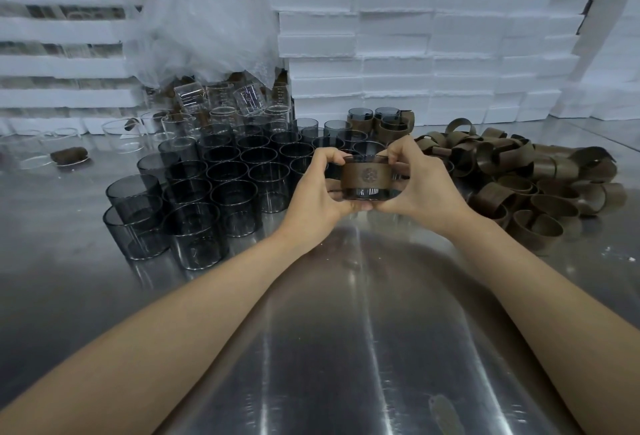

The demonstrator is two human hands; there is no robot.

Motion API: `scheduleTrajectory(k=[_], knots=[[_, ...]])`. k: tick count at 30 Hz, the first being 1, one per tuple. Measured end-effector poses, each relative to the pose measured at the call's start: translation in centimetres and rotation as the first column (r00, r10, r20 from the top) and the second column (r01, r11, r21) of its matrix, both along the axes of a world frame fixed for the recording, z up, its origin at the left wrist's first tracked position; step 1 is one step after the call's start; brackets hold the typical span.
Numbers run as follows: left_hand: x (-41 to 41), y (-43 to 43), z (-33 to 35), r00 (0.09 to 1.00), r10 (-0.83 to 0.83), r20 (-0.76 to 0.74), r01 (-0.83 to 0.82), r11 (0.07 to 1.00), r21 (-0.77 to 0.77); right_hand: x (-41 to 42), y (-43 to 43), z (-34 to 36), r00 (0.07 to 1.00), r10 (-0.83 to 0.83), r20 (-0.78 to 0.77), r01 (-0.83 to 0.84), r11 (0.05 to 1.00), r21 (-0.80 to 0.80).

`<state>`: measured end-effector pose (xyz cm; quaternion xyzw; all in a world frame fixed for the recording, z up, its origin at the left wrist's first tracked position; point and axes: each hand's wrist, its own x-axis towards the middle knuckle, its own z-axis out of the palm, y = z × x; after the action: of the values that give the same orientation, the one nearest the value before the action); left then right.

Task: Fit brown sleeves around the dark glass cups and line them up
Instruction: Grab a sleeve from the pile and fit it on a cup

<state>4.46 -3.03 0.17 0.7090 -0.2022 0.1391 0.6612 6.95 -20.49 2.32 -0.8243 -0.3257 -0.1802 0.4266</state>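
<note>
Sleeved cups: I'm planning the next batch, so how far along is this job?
Early. Done: only a few sleeved cups stand at the back by the foam blocks. In hand: the left hand and right hand grip one cup with a brown sleeve around its middle. Left: dozens of bare dark cups and a pile of loose sleeves.

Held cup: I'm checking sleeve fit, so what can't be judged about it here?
Head view: the brown sleeve's rear half faces away, on the held cup's far side.
Its side edges lie under the left hand and right hand.
Its stamped emblem is too small and blurred to read.
</note>
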Motion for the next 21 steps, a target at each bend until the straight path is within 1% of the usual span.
scheduleTrajectory(k=[5,7,9,11,13,15,18,21], knots=[[0.1,0.0,-0.1,1.0,0.007,0.003,-0.008,1.0,0.002,0.2,-0.1,-0.2,0.999,-0.009,0.054,0.011,1.0,-0.02],[0.2,0.0,-0.1,1.0,0.005,0.002,-0.005,0.999,-0.032,0.2,-0.1,-0.3,0.995,-0.03,0.091,0.031,1.0,-0.005],[0.3,0.1,0.0,1.0,0.005,0.003,-0.004,0.999,-0.052,0.2,0.0,-0.4,0.995,-0.04,0.094,0.04,0.999,0.003],[0.4,0.1,-0.1,1.0,0.025,0.015,-0.024,0.999,-0.047,0.3,0.1,-0.2,0.998,-0.014,0.061,0.013,1.0,0.019],[0.5,0.1,-0.2,0.998,0.053,0.03,-0.051,0.998,-0.049,0.3,0.0,0.2,0.998,0.057,-0.017,-0.057,0.998,0.039],[0.7,0.2,-0.3,0.997,0.071,0.032,-0.07,0.997,-0.045,0.2,-0.3,0.5,0.988,0.127,-0.086,-0.126,0.992,0.017],[0.8,0.6,-0.5,0.995,0.081,0.058,-0.083,0.996,0.038,0.0,-0.4,0.7,0.987,0.127,-0.102,-0.131,0.991,-0.04],[1.1,1.2,-0.8,0.986,0.081,0.143,-0.111,0.971,0.21,0.0,-0.4,0.6,0.994,0.092,-0.062,-0.096,0.993,-0.07]])
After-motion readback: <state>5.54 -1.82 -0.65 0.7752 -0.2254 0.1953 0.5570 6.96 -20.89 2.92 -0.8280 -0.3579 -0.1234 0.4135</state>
